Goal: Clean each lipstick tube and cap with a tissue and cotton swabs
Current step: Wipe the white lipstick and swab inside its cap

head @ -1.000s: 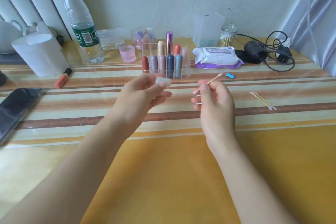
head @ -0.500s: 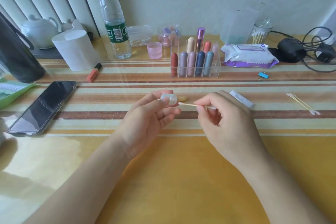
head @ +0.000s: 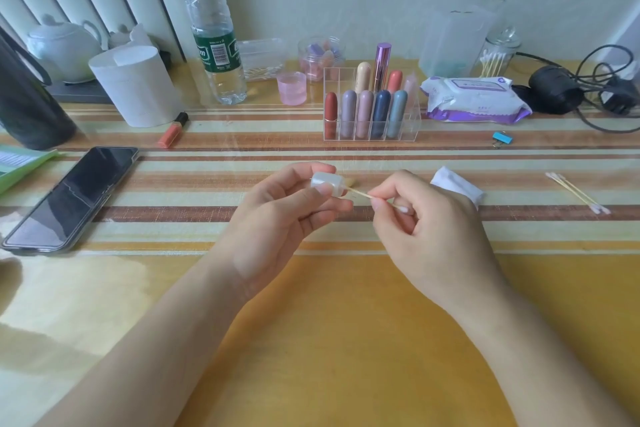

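Open tabletop (head: 346,340) nearest the person, phone (head: 72,198) left, tissue (head: 457,185) and swabs (head: 576,192) right, lipstick organizer (head: 414,121) behind

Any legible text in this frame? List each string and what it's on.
"on": tail of a white word on the green label of the clear plastic water bottle; the rest is turned away.
Barcode digits on that label: too small to read.
White-and-purple wet-wipe pack: print blurred, unreadable.

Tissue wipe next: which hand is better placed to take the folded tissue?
Right, probably. The folded tissue lies just beyond the right hand, while the left hand grips the cap on the far side. The right must first drop its cotton swab.
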